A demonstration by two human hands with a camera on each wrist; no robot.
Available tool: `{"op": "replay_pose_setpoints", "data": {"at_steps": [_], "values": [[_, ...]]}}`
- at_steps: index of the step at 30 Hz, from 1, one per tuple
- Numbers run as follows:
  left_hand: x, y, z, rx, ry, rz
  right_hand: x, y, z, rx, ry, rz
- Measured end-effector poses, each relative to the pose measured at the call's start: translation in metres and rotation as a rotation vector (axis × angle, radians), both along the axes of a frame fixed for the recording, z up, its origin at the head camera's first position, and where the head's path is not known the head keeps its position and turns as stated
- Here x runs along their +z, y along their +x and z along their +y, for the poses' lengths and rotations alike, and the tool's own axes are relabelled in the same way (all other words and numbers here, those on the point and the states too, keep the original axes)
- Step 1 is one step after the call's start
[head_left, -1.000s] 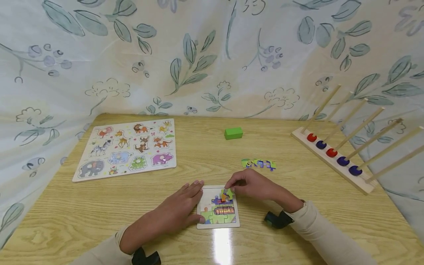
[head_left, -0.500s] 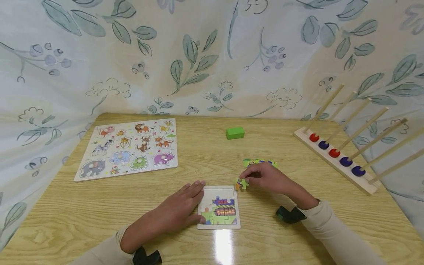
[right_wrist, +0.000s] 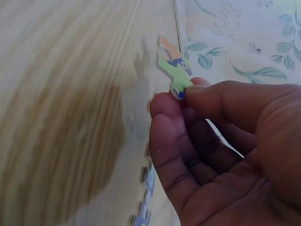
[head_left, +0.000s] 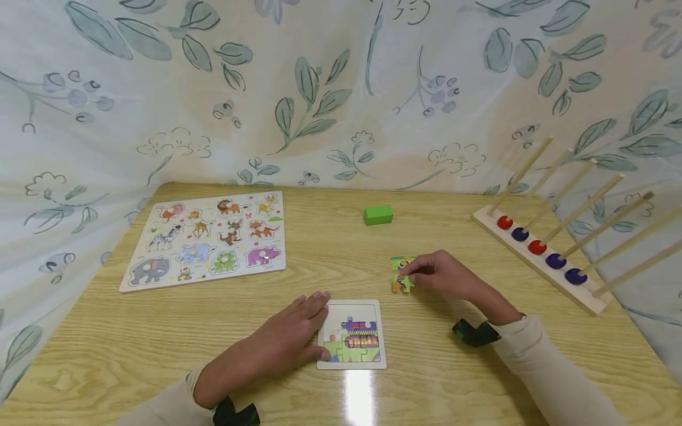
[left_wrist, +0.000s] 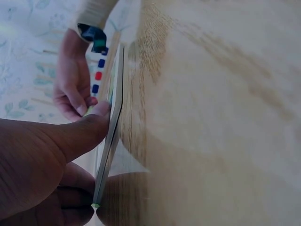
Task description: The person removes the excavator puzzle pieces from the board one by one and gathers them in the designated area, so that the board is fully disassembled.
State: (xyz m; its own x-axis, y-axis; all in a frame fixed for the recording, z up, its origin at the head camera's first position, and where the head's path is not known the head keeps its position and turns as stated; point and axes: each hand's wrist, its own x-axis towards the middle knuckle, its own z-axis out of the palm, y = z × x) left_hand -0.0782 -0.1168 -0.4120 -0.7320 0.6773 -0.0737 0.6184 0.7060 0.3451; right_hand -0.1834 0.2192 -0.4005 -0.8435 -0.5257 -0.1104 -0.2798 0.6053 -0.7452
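The small square puzzle tray [head_left: 382,331] lies near the table's front, its lower and right parts filled with joined pieces. My left hand [head_left: 282,337] lies along its left side, thumb and fingertips at the edge; the left wrist view shows the thumb [left_wrist: 91,132] on the rim. Up and right of the tray, my right hand [head_left: 453,281] pinches a green and orange puzzle piece [head_left: 403,284]. The right wrist view shows this piece [right_wrist: 178,73] between thumb and forefinger, tilted. Other loose pieces [head_left: 397,261] lie just behind, partly hidden by the hand.
An animal puzzle board [head_left: 205,266] lies at the back left. A green block [head_left: 378,215] sits at the back middle. On the right stands a wooden rack [head_left: 543,260] with upright rods and several red and blue beads. A patterned cloth hangs behind the table.
My right hand has carried the pinched piece away from the tray's upper right, back and right to beside the loose pieces. The left hand has stayed at the tray.
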Motion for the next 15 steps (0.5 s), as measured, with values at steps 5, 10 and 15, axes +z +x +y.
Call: {"op": "replay_pose_setpoints", "data": {"at_steps": [5, 10, 15], "values": [[-0.0003, 0.0002, -0.0009, -0.001, 0.003, 0.000, -0.0022, -0.0035, 0.0014, -0.009, 0.011, -0.027], [-0.0003, 0.0004, -0.0011, 0.000, 0.002, -0.003, -0.0007, -0.0040, 0.0006, 0.009, 0.004, -0.027], [-0.0003, 0.0006, -0.0009, 0.005, 0.005, -0.014, 0.0000, -0.0038, 0.0015, 0.015, 0.005, 0.018]]}}
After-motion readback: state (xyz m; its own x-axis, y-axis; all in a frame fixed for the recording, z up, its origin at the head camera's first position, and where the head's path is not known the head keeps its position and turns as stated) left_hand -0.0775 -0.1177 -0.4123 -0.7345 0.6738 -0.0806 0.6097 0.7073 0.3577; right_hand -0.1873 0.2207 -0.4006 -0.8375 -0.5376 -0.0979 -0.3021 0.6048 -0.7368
